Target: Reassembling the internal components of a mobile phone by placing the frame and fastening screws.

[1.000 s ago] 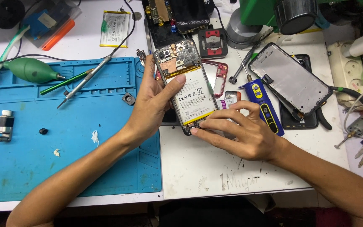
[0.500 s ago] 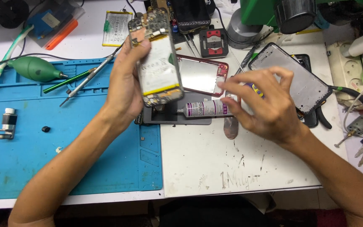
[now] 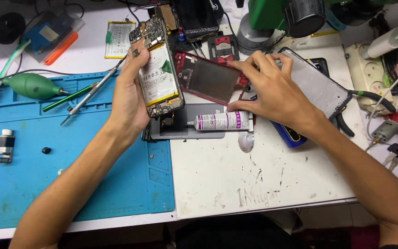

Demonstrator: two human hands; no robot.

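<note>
The left hand (image 3: 132, 99) is gripping an opened phone (image 3: 156, 76) by its long edges, holding it tilted above the worktop (image 3: 236, 170) with the battery and circuit board facing up. The right hand (image 3: 272, 94) is resting just beside that grip, its fingers spread and bent, fingertips touching the edge of a red phone frame (image 3: 203, 78) while the thumb is pressing on a white glue tube (image 3: 219, 121); this grip is closing on nothing. The tube is lying across a grey slab (image 3: 185, 131) directly under the held phone. A dark screen panel (image 3: 321, 87) is lying beyond the right hand's knuckles. A blue mat (image 3: 70, 166) is lying beneath the left forearm, with a green blower (image 3: 33, 86) well apart from the left grip.
</note>
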